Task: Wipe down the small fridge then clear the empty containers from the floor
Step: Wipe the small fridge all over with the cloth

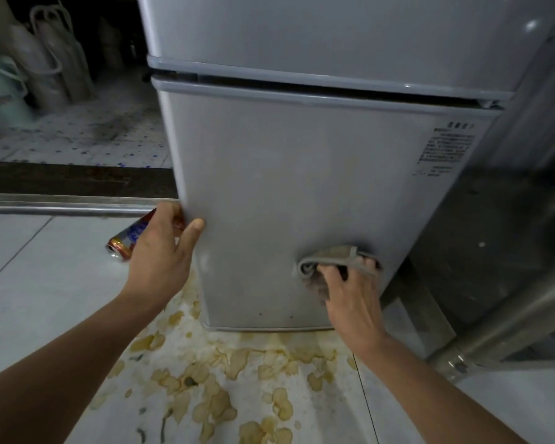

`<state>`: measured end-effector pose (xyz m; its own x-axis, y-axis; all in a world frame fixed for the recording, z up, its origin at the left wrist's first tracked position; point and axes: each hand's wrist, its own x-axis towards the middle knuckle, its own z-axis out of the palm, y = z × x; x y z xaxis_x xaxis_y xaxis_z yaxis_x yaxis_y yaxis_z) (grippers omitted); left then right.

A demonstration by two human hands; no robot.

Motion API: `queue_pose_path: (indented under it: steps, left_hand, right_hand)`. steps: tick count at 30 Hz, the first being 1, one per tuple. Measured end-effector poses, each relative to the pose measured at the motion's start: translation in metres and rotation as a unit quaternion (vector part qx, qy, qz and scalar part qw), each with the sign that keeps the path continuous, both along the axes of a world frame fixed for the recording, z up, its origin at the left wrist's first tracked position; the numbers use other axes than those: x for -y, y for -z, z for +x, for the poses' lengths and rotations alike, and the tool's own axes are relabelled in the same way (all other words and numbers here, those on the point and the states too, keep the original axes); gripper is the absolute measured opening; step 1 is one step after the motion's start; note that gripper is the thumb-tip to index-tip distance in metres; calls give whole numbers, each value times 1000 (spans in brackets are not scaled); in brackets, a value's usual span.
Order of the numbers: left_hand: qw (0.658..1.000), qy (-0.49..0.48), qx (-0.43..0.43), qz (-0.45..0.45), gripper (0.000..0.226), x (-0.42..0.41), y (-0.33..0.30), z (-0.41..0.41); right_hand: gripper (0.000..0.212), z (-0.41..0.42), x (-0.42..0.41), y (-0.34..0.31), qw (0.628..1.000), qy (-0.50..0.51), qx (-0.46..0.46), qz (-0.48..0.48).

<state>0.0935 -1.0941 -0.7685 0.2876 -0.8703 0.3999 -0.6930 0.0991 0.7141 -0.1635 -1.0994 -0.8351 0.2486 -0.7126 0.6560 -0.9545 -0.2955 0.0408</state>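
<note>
A small grey two-door fridge (302,174) stands on the tiled floor and fills the middle of the view. My left hand (161,248) grips the left edge of its lower door, thumb on the front. My right hand (353,293) presses a folded grey cloth (330,257) against the lower right of that door. A red, white and blue drink can (125,241) lies on its side on the floor just left of the fridge, partly hidden behind my left hand.
Yellow-brown spill stains (225,373) cover the white floor tiles in front of the fridge. A metal cabinet with a tubular leg (507,322) stands close on the right. A metal door sill (61,203) runs on the left, with plastic bags and a pale container (4,91) beyond it.
</note>
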Motion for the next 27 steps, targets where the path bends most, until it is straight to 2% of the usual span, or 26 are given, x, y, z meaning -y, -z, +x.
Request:
queue_pose_path:
  steps: [3, 6, 7, 9, 11, 13, 16, 19, 21, 23, 25, 27]
  left_hand:
    - [1000, -4, -11, 2, 15, 1, 1, 0]
    - [1000, 9, -27, 6, 17, 1, 1, 2]
    - [999, 11, -31, 9, 17, 1, 1, 3]
    - [999, 8, -36, 15, 17, 1, 1, 4]
    - [999, 9, -41, 19, 17, 1, 0, 4]
    - [999, 18, -42, 18, 16, 0, -2, 5]
    - [996, 59, -60, 32, 10, -4, -5, 14]
    - [985, 99, -121, 79, 18, -9, -2, 24]
    - [976, 114, -164, 92, 24, -12, 1, 28]
    - [964, 129, -211, 94, 27, -12, 2, 31]
    - [957, 135, -234, 108, 27, -12, 1, 33]
    - [952, 140, -248, 114, 28, -12, 2, 36]
  right_hand:
    - [42, 19, 15, -45, 986, -38, 101, -127]
    - [45, 36, 24, -58, 969, -48, 153, -187]
    - [46, 39, 22, -51, 972, -41, 123, -195]
    - [51, 42, 15, -25, 981, -70, -12, -180]
    - [57, 43, 6, -1, 974, -128, -167, -89]
    - [58, 46, 2, 7, 964, -146, -218, -38]
    - [40, 58, 7, -13, 978, -115, -132, -113]
    - [40, 79, 20, -46, 976, -68, 2, -205]
    - [37, 90, 22, -44, 970, -64, 30, -233]
    - [39, 93, 18, -20, 966, -93, -54, -237]
    - [42, 89, 12, 8, 951, -158, -200, -178]
    - [53, 86, 7, 21, 931, -182, -296, -111]
